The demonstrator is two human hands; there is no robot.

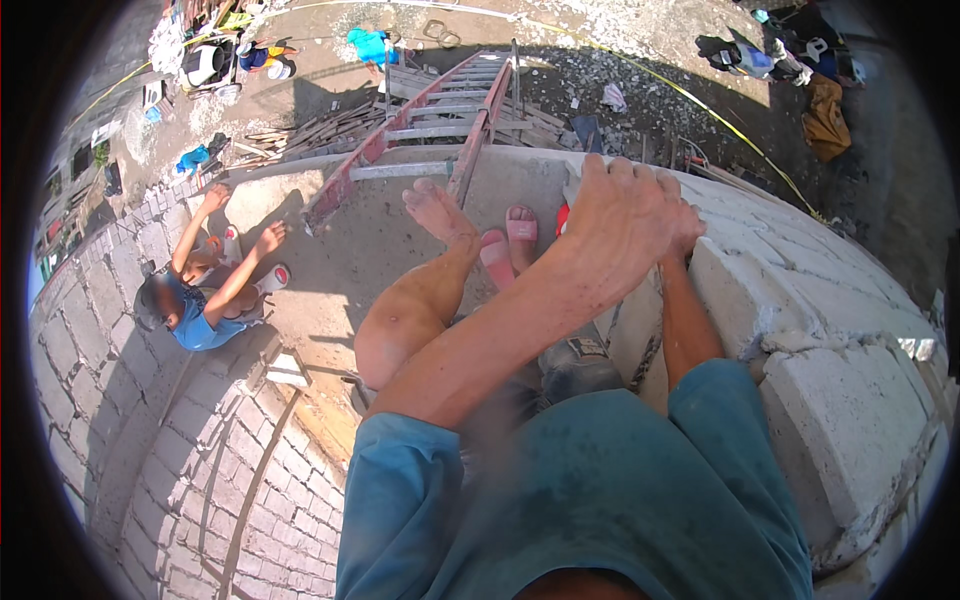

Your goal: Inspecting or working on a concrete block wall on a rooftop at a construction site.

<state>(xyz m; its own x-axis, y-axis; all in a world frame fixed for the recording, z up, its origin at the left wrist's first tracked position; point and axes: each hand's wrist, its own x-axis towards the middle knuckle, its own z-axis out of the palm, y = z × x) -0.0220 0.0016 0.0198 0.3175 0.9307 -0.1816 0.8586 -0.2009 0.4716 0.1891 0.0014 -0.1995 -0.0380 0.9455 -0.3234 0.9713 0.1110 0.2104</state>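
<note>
Both of my arms reach forward and meet beside a light concrete block wall (pixel 735 290). My left hand (pixel 630 205) crosses to the right, knuckles up and fingers curled down; what lies under them is hidden. Mostly behind it, close to the wall, is my right hand (pixel 683 232), its fingers largely covered. Below them a bare leg (pixel 410 310) is bent at the knee, its bare foot (pixel 440 210) on the concrete slab (pixel 320 270). Next to it are pink slippers (pixel 495 258), one with a foot in it, and a small red thing (pixel 562 218).
A red-sided ladder (pixel 430 125) leans on the slab's far edge, above ground far below. At left a person in a blue shirt (pixel 205 315) sits with raised arms. Stacked planks (pixel 290 140), a yellow line (pixel 690 95) and several other people are down there. A block wall (pixel 220 470) curves at lower left.
</note>
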